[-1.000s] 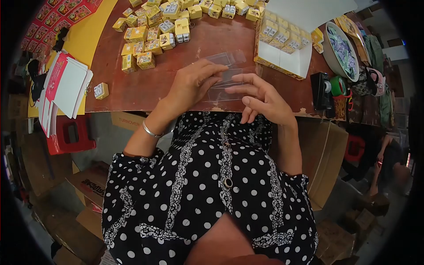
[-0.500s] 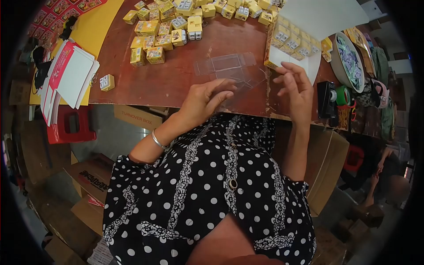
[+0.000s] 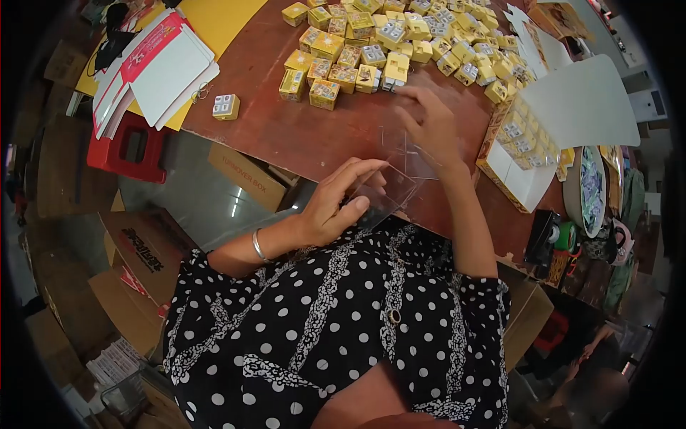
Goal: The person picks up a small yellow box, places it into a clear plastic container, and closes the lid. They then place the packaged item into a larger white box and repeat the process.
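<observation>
A clear plastic tray (image 3: 404,187) lies near the table's front edge. My left hand (image 3: 344,196) is curved round its left side, fingers and thumb on the plastic. My right hand (image 3: 434,129) reaches over the table beyond the tray, its fingers bent, by the near end of the pile of small yellow boxes (image 3: 346,56). Whether its fingertips touch a box cannot be told. One yellow cube with a grey-white top (image 3: 225,107) sits apart on the left, with a ring beside it.
An open display carton (image 3: 500,171) holding yellow boxes stands at the right, near a bowl (image 3: 593,189) and a tape dispenser (image 3: 543,236). Printed cards (image 3: 164,71) lie at the left above a red stool (image 3: 128,154). A person's arm (image 3: 582,350) shows at lower right.
The view has turned, shifting the table contents rightward. My right hand has moved from beside the display carton toward the box pile. My left hand has come onto the clear plastic, now closer to me.
</observation>
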